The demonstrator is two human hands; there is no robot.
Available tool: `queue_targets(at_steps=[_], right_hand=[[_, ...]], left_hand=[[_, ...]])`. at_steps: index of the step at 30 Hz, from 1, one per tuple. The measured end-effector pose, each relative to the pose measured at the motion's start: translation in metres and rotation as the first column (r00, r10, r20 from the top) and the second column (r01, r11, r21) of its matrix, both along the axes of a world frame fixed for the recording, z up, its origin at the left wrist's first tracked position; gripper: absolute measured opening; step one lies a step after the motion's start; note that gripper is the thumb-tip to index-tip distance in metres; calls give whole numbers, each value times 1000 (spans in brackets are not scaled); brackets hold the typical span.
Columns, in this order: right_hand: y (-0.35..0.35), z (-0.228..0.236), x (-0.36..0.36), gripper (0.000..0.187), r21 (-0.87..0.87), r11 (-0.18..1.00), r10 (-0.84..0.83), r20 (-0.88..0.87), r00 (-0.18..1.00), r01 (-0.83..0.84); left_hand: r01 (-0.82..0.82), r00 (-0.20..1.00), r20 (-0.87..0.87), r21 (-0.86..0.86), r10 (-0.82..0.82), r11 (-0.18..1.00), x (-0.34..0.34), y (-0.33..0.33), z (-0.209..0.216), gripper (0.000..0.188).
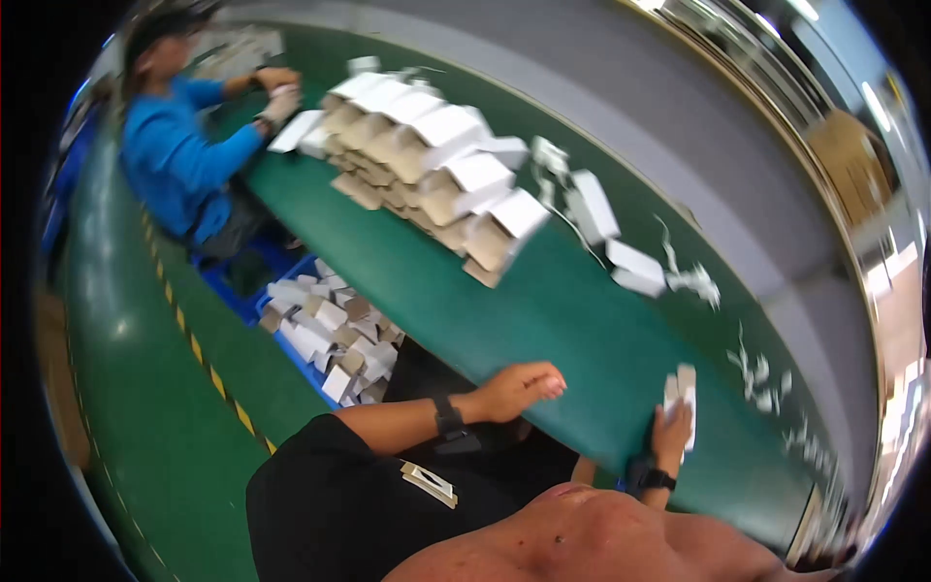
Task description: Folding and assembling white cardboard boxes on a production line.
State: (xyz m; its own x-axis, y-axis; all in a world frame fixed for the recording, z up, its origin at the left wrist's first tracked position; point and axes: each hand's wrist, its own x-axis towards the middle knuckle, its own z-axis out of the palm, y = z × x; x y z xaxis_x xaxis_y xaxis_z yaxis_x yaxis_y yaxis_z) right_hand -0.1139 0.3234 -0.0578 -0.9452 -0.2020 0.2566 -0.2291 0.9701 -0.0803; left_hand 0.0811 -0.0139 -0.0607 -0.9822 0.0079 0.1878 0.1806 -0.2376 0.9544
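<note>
My left hand (521,391) hovers at the near edge of the green table, its fingers curled in. Whatever they may hold is hidden. Farther right, my right hand (671,434) has its fingers over a narrow white carton (686,383) with brown flaps, which looks partly folded and lies on the tabletop. A small flat white-and-tan cardboard piece (430,484) rests on my dark clothing.
White cartons (446,126) with open brown ends are stacked on the green table (417,272). Beyond stand loose white boxes (635,268) and white cables (698,283). A blue bin (320,380) of cartons sits at left. A co-worker in blue (184,145) sits at far left.
</note>
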Motion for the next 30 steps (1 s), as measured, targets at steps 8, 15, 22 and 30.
queue_targets(at_steps=[8,15,22,30], right_hand=[[6,37,36,27,-22,995,92,-116,989,-95],[-140,93,165,30,-743,607,259,-150,954,-282],[-173,71,171,26,-955,77,636,-175,751,-287],[-146,116,128,18,-814,475,768,197,610,-335]], left_hand=[[2,995,98,-10,-1,1000,4,-5,-1,31],[-338,906,-336,-215,256,916,24,43,48,83],[126,992,-31,84,-124,988,23,4,53,100],[361,857,223,385,-465,850,58,7,54,116]])
